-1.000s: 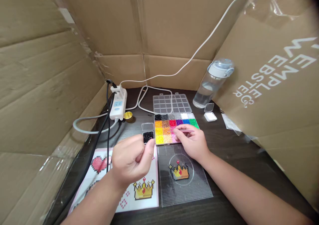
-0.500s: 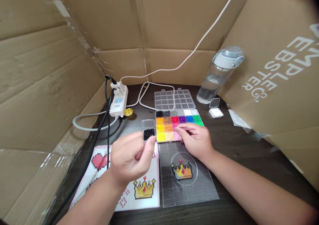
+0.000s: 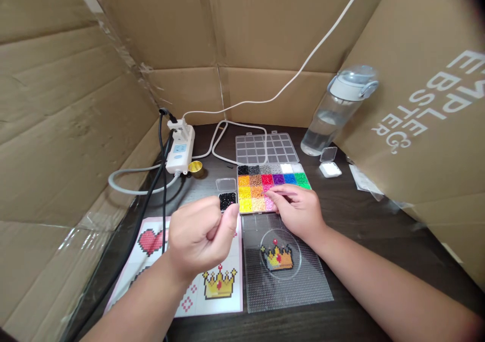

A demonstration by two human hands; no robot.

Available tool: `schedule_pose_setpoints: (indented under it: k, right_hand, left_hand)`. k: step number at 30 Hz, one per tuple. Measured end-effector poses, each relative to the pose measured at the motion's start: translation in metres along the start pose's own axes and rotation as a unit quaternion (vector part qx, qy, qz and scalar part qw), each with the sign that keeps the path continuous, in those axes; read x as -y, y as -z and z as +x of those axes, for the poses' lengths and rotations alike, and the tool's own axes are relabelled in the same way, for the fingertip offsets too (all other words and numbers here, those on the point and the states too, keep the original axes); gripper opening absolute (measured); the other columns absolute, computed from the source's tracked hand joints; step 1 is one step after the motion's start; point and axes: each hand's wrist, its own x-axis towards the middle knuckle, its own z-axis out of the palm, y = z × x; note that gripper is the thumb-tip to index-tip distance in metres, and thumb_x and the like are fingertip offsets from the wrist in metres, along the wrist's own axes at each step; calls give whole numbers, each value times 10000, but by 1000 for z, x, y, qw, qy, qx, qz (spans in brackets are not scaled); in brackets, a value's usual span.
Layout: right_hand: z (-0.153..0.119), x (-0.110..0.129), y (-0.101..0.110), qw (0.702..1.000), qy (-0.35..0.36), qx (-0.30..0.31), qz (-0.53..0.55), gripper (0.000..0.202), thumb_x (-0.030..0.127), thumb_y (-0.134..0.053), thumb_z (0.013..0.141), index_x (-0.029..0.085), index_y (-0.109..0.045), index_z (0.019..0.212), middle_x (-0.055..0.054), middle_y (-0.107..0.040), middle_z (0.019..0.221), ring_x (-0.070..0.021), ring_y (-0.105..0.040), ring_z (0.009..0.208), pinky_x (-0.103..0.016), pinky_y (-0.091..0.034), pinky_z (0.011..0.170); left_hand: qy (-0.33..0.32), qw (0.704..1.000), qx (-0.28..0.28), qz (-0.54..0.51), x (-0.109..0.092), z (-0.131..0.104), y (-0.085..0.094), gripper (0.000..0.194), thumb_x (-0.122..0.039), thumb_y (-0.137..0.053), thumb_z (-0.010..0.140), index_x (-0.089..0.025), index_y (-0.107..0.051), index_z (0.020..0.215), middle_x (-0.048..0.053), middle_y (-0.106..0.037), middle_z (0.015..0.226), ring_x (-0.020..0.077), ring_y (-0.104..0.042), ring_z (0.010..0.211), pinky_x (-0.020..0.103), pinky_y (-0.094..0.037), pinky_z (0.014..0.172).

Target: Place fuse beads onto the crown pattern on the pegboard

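My right hand (image 3: 297, 208) is closed on thin pinkish tweezers (image 3: 287, 194), whose tips point left over the orange and pink compartments of a bead box (image 3: 240, 211). The fingers hide part of the box. My left hand (image 3: 200, 231) is a fist with the thumb against the index finger, and nothing shows in it. It hovers over a pattern sheet (image 3: 231, 309) printed with a heart and a crown. Beside the sheet lies a clear pegboard (image 3: 288, 299), carrying a bead crown (image 3: 279, 257) in yellow, orange, black and red. A small box of black beads (image 3: 228, 201) sits just beyond my left hand.
The bead box's clear lid (image 3: 267, 148) lies folded back. At the back right stands a water bottle (image 3: 333, 119), near a small white container (image 3: 330, 169). A power strip (image 3: 181, 150) with cables and a gold cup (image 3: 196, 168) are on the left. Cardboard walls surround the table.
The view has shifted slightly. Both hands keep nearly the same pose, with the tweezers still over the bead box.
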Motion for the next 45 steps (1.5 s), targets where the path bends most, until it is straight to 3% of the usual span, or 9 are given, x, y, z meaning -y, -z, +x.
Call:
schedule_pose_setpoints:
  k: [12,18,24,29,34,39,45]
  right_hand:
    - [-1,8,3,1000,16,-10,7,124,243,-664,803,154,-740,763,-54,-709,662,-151,-664,580,-268,-550,502]
    - [-2,11,6,1000,11,-24,3,125,261,-657,806,177,-738,762,-17,-673,597,-125,-620,510,-262,-534,478]
    - [-6,32,18,996,-27,-56,62,79,233,-682,793,180,-733,763,19,-617,513,-103,-567,428,-241,-499,431]
    - [-28,59,48,993,-52,-69,82,47,205,-707,783,177,-745,780,20,-607,484,-97,-550,412,-221,-475,410]
    - [-71,54,72,995,-70,-34,63,88,164,-671,817,179,-756,834,-2,-634,552,-106,-561,433,-253,-495,442]
    - [-100,39,75,995,-89,-25,27,118,128,-664,815,193,-754,854,-8,-656,593,-112,-576,446,-255,-487,437]
    - [-102,35,76,996,-89,-25,3,138,117,-659,814,205,-758,853,-25,-693,682,-101,-576,448,-251,-480,433]
  left_hand:
    - [2,1000,-5,5,-2,1,-1,503,51,-655,644,-166,-205,582,-53,-221,537,49,-231,479,272,-148,459]
    - [-1,1000,-10,12,-2,3,-1,485,29,-640,668,-163,-207,564,-57,-224,522,48,-228,464,266,-158,445]
    - [-6,1000,-17,26,-4,7,0,477,-2,-622,707,-159,-205,536,-61,-224,498,47,-216,450,266,-150,430]
    - [-9,999,-20,31,-4,9,0,484,-7,-629,707,-156,-206,525,-61,-226,486,43,-217,442,266,-152,425]
    - [-19,999,-35,10,-2,4,-3,497,-4,-670,646,-162,-214,527,-56,-259,480,51,-248,443,273,-146,428]
    - [-13,999,-28,12,-3,2,-7,498,-33,-676,653,-170,-214,527,-45,-254,482,64,-263,440,292,-136,434]
    - [-19,999,-30,1,0,3,-7,509,6,-677,619,-177,-211,527,-46,-233,502,65,-255,450,290,-131,445]
